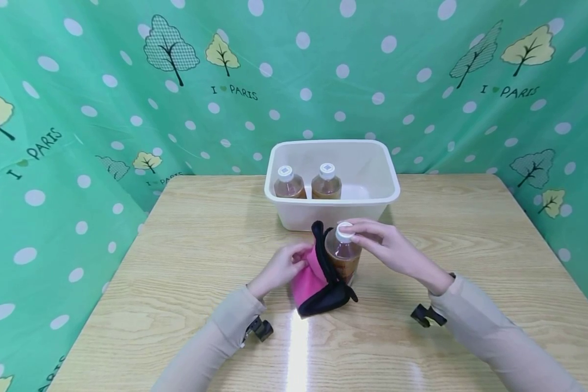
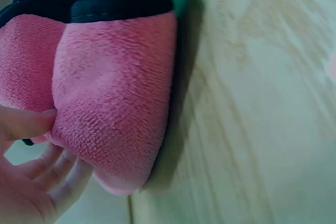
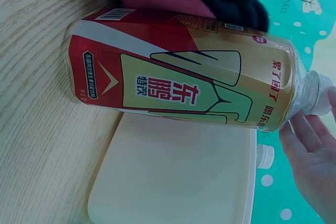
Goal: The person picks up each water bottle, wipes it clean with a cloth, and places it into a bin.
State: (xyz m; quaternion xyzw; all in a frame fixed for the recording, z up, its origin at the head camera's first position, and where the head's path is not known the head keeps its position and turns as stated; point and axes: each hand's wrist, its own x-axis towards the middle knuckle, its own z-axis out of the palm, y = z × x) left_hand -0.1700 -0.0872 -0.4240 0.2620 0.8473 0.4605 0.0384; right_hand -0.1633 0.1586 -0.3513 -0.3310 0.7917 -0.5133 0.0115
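In the head view my left hand (image 1: 277,270) pinches a pink plush fabric piece with black trim (image 1: 306,281) by its left side. The left wrist view shows thumb and fingers on a fold of the pink plush (image 2: 113,93). My right hand (image 1: 391,249) grips a drink bottle (image 1: 347,267) by its white cap (image 1: 344,231), fingers and thumb around it. The bottle stands upright on the table, right against the black trim. In the right wrist view its red and yellow label (image 3: 173,85) shows, with the dark trim beside it.
Behind the hands stands a white plastic bin (image 1: 333,212), with two white-capped bottles inside, one at the left (image 1: 290,188) and one near the middle (image 1: 326,188). A green dotted curtain (image 1: 323,71) hangs behind the wooden table (image 1: 191,261).
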